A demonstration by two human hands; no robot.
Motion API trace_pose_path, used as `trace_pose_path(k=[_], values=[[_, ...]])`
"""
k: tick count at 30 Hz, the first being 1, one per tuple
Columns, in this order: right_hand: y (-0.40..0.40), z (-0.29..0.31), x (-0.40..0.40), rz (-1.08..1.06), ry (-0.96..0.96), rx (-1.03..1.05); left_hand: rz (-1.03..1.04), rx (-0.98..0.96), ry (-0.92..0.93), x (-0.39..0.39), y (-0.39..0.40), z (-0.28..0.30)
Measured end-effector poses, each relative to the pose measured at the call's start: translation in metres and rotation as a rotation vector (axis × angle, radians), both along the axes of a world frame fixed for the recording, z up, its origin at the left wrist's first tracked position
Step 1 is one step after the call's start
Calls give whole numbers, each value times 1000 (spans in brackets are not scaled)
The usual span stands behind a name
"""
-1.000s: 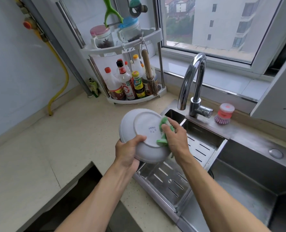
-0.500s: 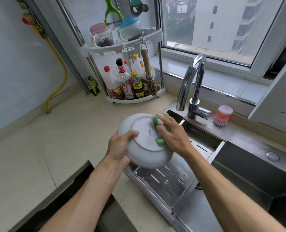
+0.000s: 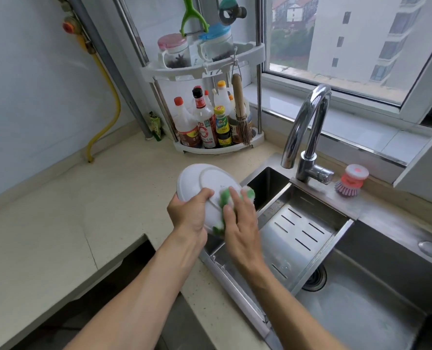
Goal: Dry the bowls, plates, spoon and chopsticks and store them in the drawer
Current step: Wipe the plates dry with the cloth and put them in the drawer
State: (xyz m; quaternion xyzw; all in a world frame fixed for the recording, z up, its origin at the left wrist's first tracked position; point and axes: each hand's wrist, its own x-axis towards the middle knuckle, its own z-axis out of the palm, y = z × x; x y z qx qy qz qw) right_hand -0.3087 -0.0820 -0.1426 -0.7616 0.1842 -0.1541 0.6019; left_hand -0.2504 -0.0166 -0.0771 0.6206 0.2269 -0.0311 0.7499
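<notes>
A white plate is held tilted, underside up, over the counter's edge beside the sink. My left hand grips its near rim, thumb on the underside. My right hand presses a green cloth flat against the plate's underside with straight fingers. Part of the cloth sticks out beyond the fingers at the plate's right edge. No bowls, spoon or chopsticks show. An open drawer gapes dark below the counter at the lower left.
A steel drain tray sits in the sink under my hands. The tap rises behind it, a pink dish brush to its right. A corner rack of bottles stands at the back. The beige counter stretches left.
The plate has tipped and shifted a little left. My right hand slid the cloth from the plate's far right edge down across the underside toward its near edge.
</notes>
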Motion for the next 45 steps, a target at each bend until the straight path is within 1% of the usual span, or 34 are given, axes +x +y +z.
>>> trace_pose_path(k=[2, 4, 7, 10, 13, 14, 15, 17, 20, 22, 25, 28, 30, 34, 36, 38, 41, 42, 44, 45], values=[[19, -4, -14, 37, -70, -25, -17, 19, 2, -2, 8, 2], [13, -13, -11, -2, -77, 3, -64, 47, 0, -9, 18, 1], [0, -18, 8, -67, 18, 77, -113, 58, -17, -18, 44, -2], [12, -13, 22, 44, 130, -12, -111, 96, -39, -25, 80, -2], [35, -6, 32, 76, 190, -48, -117, 152, -78, -36, 132, -2], [37, -3, 33, 76, 206, -61, -156, 191, -113, -40, 145, -1], [50, 2, 32, 114, 237, -80, -190, 263, -150, -48, 168, -1], [73, 11, 32, 199, 329, -32, -283, 455, -204, -64, 203, -1], [113, 27, 24, 340, 553, 159, -389, 733, -221, -90, 248, -10], [150, 35, 15, 511, 703, 223, -433, 880, -244, -113, 287, -15], [210, 29, 0, 691, 784, 123, -520, 1063, -262, -150, 341, -20], [265, 23, -20, 785, 815, 31, -602, 1302, -287, -184, 390, -27], [306, 15, -35, 860, 845, -50, -629, 1378, -260, -211, 428, -36], [374, 2, -63, 964, 830, -234, -530, 1386, -176, -255, 490, -60], [409, -11, -73, 1029, 822, -310, -453, 1390, -84, -274, 526, -78], [438, -24, -80, 1082, 807, -377, -413, 1326, 45, -287, 555, -93], [477, -52, -83, 1112, 785, -424, -422, 1108, 355, -302, 590, -104], [495, -67, -81, 1124, 787, -435, -391, 990, 432, -305, 606, -111], [527, -97, -77, 1154, 806, -453, -297, 733, 530, -304, 633, -132], [541, -112, -75, 1167, 818, -455, -241, 643, 569, -301, 645, -144]])
